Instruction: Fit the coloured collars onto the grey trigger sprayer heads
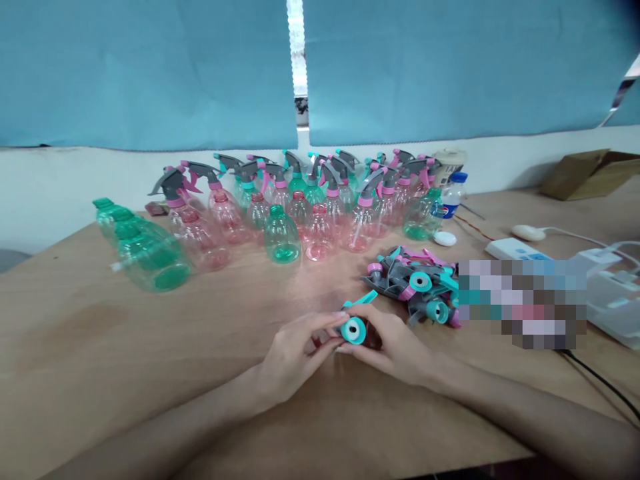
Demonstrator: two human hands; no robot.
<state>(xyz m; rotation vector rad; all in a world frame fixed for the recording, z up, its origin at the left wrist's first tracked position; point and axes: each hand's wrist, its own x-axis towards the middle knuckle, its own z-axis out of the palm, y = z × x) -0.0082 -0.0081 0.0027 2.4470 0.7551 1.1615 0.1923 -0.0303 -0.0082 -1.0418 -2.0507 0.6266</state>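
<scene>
Between my two hands, just above the table's near part, is a teal trigger spray head (353,331) with its round collar facing me. My left hand (295,347) pinches it from the left between thumb and fingers. From the other side, my right hand (393,340) grips it, thumb below and fingers on top. The teal trigger points up and to the right. Right behind my right hand lies a pile of loose spray heads (420,283) in grey, pink and teal. Part of the held spray head is hidden by my fingers.
Several pink and green bottles with spray heads (330,193) stand along the wall. Open green bottles (283,233) and pink bottles (320,233) are in front; some green ones (165,260) lean left. A Pepsi bottle (453,197), power strip (520,252), cables and carton (585,173) occupy the right.
</scene>
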